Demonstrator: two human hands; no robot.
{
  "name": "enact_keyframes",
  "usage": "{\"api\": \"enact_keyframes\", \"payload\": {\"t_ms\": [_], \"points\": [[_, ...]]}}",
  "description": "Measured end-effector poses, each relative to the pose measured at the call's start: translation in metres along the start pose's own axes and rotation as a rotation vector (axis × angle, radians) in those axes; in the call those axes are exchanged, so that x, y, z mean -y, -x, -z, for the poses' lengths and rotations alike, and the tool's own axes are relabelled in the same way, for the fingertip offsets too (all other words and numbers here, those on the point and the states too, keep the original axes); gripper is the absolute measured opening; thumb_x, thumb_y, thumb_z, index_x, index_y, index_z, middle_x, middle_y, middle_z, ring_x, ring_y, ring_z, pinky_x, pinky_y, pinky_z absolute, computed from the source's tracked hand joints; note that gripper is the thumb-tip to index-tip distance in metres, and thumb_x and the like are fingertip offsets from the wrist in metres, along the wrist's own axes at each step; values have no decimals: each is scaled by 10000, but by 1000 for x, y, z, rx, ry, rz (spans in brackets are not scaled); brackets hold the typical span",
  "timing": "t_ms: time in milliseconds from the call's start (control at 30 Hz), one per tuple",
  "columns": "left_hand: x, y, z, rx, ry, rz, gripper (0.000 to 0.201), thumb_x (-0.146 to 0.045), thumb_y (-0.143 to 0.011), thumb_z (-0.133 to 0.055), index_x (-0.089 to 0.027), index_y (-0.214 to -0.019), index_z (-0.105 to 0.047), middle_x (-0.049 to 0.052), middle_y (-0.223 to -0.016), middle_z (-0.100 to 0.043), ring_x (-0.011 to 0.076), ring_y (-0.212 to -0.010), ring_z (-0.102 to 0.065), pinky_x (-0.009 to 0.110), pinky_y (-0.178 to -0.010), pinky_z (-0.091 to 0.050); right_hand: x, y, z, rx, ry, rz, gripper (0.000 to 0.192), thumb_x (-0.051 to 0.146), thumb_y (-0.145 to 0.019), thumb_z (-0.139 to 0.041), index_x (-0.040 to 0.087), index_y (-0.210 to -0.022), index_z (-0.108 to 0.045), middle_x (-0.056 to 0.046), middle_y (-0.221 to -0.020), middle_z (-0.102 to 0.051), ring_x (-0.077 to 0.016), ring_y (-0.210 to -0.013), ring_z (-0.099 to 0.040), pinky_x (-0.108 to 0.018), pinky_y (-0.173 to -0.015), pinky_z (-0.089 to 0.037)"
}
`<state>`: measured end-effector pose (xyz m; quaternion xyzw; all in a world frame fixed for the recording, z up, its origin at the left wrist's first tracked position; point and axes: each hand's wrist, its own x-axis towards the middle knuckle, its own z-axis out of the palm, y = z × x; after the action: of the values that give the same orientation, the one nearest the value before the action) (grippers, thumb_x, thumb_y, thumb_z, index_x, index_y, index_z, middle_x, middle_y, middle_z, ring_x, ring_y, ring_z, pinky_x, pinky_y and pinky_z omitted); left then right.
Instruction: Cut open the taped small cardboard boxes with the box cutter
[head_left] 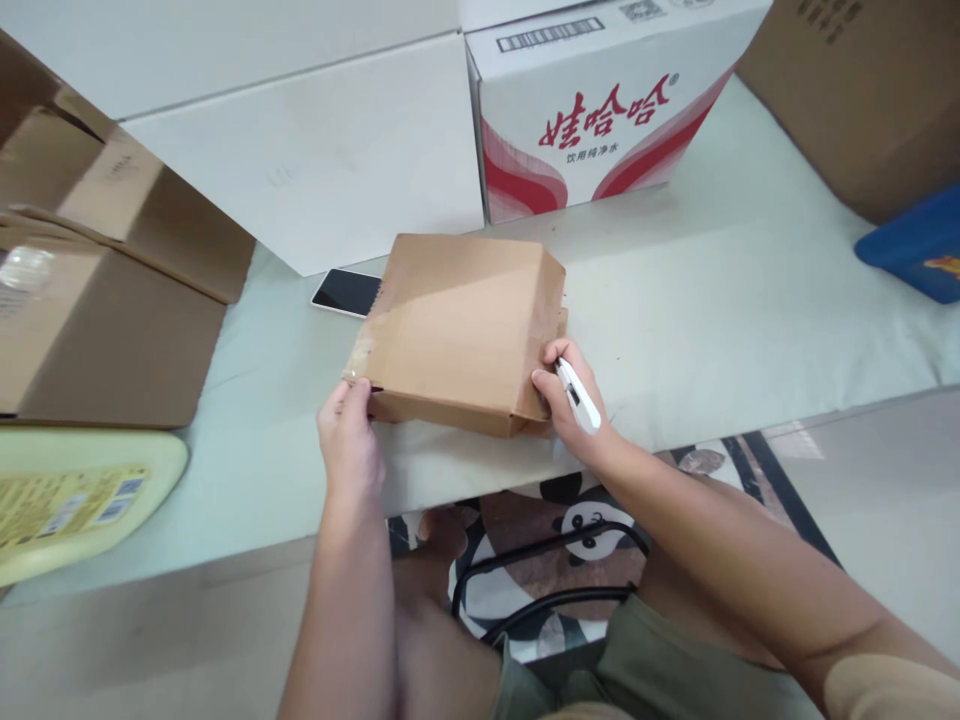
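- The brown carton (457, 325) is supported on the counter (720, 300).
- Its near-left corner is pinched by the left grip (352, 440).
- A white tool (579, 397) is clasped in the right grip (568, 418), at the carton's right side.

A taped brown cardboard box (457, 325) sits beside a white tool (580, 398).

The front of the white and red carton (592, 130) reads 娃哈哈® in large red characters, slanting upward, with 饮用纯净水 in small dark print beneath. Its top bears a barcode (550, 35) and a square code (643, 11). Dark printing on the brown box (862, 110) at the far right and small lettering on the yellow label (71, 507) of the pale green container (161, 470) are too blurred to read.
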<state>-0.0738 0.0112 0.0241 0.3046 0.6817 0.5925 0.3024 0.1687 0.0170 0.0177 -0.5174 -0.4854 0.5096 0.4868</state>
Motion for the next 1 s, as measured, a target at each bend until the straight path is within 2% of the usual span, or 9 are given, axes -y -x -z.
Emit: {"api": "enact_keyframes", "payload": {"t_ms": [233, 433, 800, 1000], "points": [[-2, 2, -3, -1, 58, -10, 359, -427, -655, -722, -236, -622, -420, 3, -708, -530, 197, -833, -504, 306, -754, -396, -1, 0, -1, -8, 8, 13, 230, 363, -794, -562, 273, -892, -374, 61, -757, -355, -146, -650, -354, -335, -658, -310], [-5, 4, -7, -13, 92, -32, 323, -409, -631, -732, -229, -619, -464, 9, -711, -550, 196, -839, -503, 306, -763, -392, -3, 0, -2, -23, 10, 31, 219, 345, -807, -559, 273, -901, -375, 39, -804, -372, -164, -719, -395, -335, -667, -309], [4, 2, -3, -10, 13, -69, 297, -379, -733, -666, -236, -663, -415, -19, -704, -408, 171, -724, -388, 310, -697, -307, -5, -1, -5, -44, 1, 25, 226, 337, -787, -551, 273, -896, -364, 36, -802, -360, -167, -714, -389, -337, -672, -319], [2, 2, -2, -10, 17, -58, 268, -383, -705, -674, -220, -621, -478, -29, -670, -398, 155, -712, -331, 311, -679, -253, -7, -1, -5, -33, -21, -7, 240, 349, -788, -563, 276, -902, -364, 40, -785, -360, -168, -700, -378, -334, -668, -328]]}}
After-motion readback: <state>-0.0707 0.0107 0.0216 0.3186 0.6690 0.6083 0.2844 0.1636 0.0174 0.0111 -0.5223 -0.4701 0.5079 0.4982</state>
